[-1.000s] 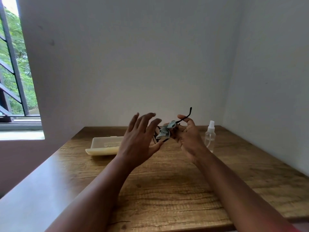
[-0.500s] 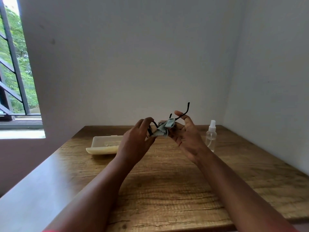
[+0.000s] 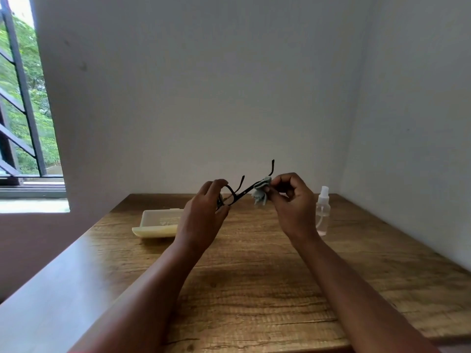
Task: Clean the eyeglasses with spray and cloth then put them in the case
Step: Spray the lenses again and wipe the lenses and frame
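Black-framed eyeglasses [image 3: 238,194] hang in the air above the wooden table [image 3: 254,276], temples pointing up. My left hand [image 3: 204,212] grips their left end. My right hand [image 3: 290,200] pinches a small grey-green cloth [image 3: 260,192] around the right end of the frame. A clear spray bottle [image 3: 322,211] with a white nozzle stands on the table just right of my right hand. A pale yellow glasses case [image 3: 158,224] lies open on the table to the left, partly hidden behind my left hand.
White walls close off the table at the back and on the right. A barred window [image 3: 23,110] is at the far left. The near table edge [image 3: 254,345] runs along the bottom of the view.
My left hand went from spread open to gripping the frame's left end. Both hands have drawn apart, and the cloth has slid with my right hand toward the right end of the glasses.
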### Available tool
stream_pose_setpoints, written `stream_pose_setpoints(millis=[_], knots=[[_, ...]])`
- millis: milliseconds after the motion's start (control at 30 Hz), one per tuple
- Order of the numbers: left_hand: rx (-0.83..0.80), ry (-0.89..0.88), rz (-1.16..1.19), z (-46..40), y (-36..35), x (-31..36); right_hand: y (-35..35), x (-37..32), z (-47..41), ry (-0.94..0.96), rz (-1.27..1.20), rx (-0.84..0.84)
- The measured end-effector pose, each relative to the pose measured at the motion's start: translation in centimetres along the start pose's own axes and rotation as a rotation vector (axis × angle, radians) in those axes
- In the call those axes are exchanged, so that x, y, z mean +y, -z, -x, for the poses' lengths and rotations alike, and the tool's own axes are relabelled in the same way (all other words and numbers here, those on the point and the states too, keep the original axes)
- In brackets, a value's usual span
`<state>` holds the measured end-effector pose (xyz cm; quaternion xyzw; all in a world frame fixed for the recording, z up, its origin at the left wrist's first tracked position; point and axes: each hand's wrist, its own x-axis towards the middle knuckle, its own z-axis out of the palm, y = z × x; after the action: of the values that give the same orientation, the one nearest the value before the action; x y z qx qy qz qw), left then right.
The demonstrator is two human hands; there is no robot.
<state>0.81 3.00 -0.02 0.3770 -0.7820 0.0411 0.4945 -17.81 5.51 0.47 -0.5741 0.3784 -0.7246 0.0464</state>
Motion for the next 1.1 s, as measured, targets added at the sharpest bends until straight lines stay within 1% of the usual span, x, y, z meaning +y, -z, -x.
stream_pose_setpoints(millis=[33,133,267,333,400,433,467,567,600,667,800,900,1033,1100], knots=[[-0.004,-0.002,-0.001,0.0,0.0,0.0,0.0,-0.2,0.0,-0.005,-0.066,-0.016],[-0.027,-0.005,-0.001,-0.2,-0.1,0.0,-0.1,-0.8,0.0,-0.109,-0.313,-0.082],[-0.057,-0.018,-0.013,-0.2,-0.3,-0.1,-0.2,-0.9,0.0,-0.152,-0.335,-0.138],[-0.065,-0.033,-0.009,-0.1,-0.4,-0.1,-0.3,-0.7,0.1,-0.127,-0.251,-0.133],[-0.064,-0.047,-0.007,0.0,-0.5,0.0,-0.4,-0.5,0.1,-0.041,-0.124,-0.108],[-0.064,-0.052,-0.008,0.0,-0.5,0.0,-0.5,-0.4,0.1,-0.006,-0.100,-0.089],[-0.069,-0.055,-0.012,0.0,-0.5,0.0,-0.4,-0.4,0.1,0.004,-0.115,-0.063],[-0.094,-0.063,-0.022,0.0,-0.5,-0.1,-0.1,-0.5,-0.2,-0.055,-0.241,0.009],[-0.102,-0.063,-0.021,0.0,-0.5,-0.2,0.0,-0.4,-0.3,-0.066,-0.248,0.021],[-0.112,-0.058,-0.020,0.1,-0.5,-0.1,0.3,-0.1,-0.5,-0.041,-0.184,0.002],[-0.101,-0.062,-0.016,0.1,-0.4,0.0,-0.3,0.1,0.1,0.048,-0.003,-0.123],[-0.085,-0.059,-0.023,0.0,-0.4,-0.2,-0.6,0.0,0.4,0.113,0.093,-0.157],[-0.074,-0.058,-0.017,0.0,-0.5,-0.4,-0.4,-0.3,0.5,0.151,0.138,-0.154],[-0.072,-0.060,-0.023,0.0,-0.7,-0.4,-0.4,-0.3,0.6,0.151,0.145,-0.183]])
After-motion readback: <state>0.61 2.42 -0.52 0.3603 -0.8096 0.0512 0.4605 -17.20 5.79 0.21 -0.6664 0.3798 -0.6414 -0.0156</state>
